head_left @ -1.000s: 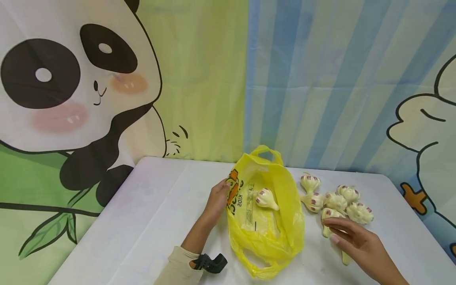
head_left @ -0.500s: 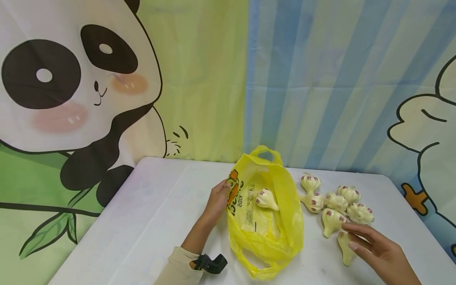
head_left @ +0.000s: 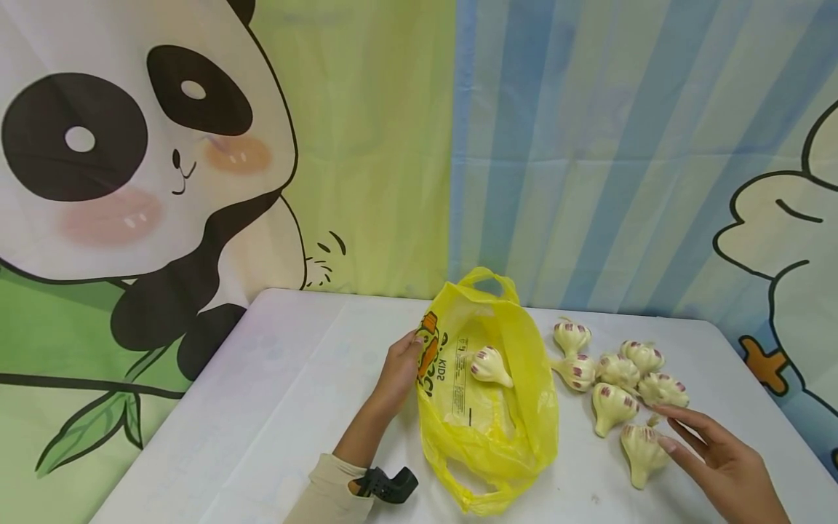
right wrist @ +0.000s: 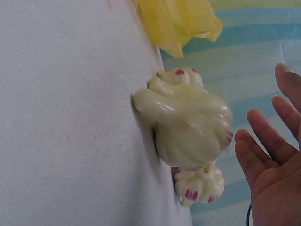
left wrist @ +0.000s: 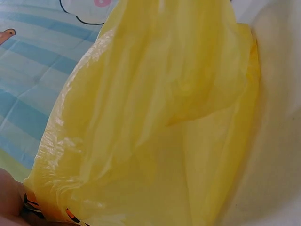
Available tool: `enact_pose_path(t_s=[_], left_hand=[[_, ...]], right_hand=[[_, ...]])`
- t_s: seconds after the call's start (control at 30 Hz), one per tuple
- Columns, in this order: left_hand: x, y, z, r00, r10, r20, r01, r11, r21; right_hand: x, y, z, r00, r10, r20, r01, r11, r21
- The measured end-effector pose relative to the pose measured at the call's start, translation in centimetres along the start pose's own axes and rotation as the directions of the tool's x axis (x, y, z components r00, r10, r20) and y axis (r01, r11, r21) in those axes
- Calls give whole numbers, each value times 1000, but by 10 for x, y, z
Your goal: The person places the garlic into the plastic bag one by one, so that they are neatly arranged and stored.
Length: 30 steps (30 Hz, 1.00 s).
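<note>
On the yellow bag (head_left: pixel 487 437), the word "KIDS" can be read in black; the larger letters to its left, beside an orange print (head_left: pixel 428 342), bend out of sight along the bag's edge, and the fine print is too small to make out. The bag lies on the white table (head_left: pixel 294 378) with its mouth gaping upward, its long axis running from a far handle (head_left: pixel 487 274) to a near one. Inside is a single garlic bulb (head_left: pixel 487 364), its stem pointing right and slightly near. The left hand (head_left: pixel 398 371) pinches the bag's left edge, thumb on the inner side. To the right of the bag lie seven more bulbs, and the nearest one (head_left: pixel 643 453) points its stem at the near edge, its long axis running near to far. Just right of it hovers the right hand (head_left: pixel 723 458), fingers spread and holding nothing (the right wrist view shows a gap between fingers and bulb). The bulb (head_left: pixel 613 409) just beyond points its stem near and slightly left.
</note>
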State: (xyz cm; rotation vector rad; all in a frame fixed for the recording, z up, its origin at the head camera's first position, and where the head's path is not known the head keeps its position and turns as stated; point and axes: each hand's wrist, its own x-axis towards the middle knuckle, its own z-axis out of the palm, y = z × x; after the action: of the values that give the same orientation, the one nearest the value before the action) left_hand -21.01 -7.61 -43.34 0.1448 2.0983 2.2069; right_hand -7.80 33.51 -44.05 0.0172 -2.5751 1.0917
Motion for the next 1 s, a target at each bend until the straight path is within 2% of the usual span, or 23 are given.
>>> enact_pose_path(t_s=[0.33, 0.6, 0.73, 0.87, 1.0], left_hand=[[1, 1, -1, 1000, 8, 4, -8, 1000, 7], [1, 1, -1, 1000, 2, 2, -2, 1000, 7], [1, -1, -1, 1000, -6, 1, 6, 1000, 6], [1, -1, -1, 1000, -6, 5, 6, 1000, -1], [1, -1, 0, 1000, -4, 7, 4, 1000, -5]], right_hand=[[0, 17, 9, 996, 93, 15, -93, 995, 33], [1, 24, 9, 999, 25, 35, -28, 995, 95], [2, 26, 10, 997, 42, 71, -49, 993, 107], [4, 30, 10, 984, 119, 130, -130, 988, 81], [6, 33, 11, 959, 190, 211, -203, 978, 43]])
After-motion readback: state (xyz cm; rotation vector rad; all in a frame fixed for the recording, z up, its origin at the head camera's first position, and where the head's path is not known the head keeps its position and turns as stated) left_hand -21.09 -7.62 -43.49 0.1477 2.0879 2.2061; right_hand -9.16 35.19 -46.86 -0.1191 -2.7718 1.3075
